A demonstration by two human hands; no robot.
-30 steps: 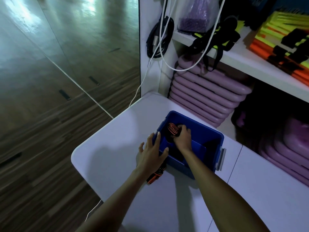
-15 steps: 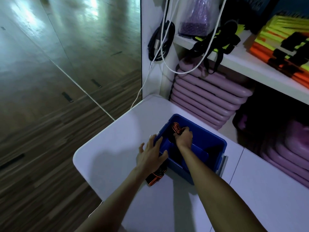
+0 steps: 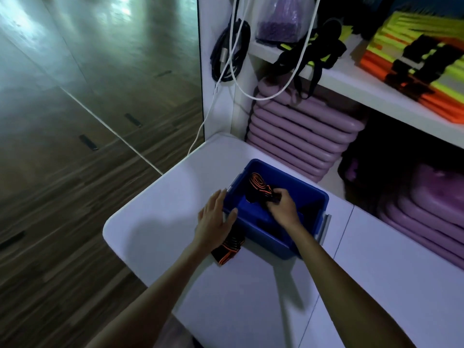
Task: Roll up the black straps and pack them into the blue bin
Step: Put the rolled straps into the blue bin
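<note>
A rectangular blue plastic bin (image 3: 266, 237) stood near the far left corner of the white table (image 3: 163, 209). Inside it a rolled black strap with orange stripes (image 3: 258, 182) stood tilted at the far wall, gripped by the right hand (image 3: 283, 209). A second black-and-orange strap roll (image 3: 227, 249) lay on the table against the bin's near left corner.

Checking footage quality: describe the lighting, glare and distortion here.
Head view: dim, bluish light; glare streaks on the floor at top left; wide-angle stretch swells the forearms toward the bottom edge; inside the bin is deep shadow, so the strap gripped by the right hand shows mainly by its orange lines.
</note>
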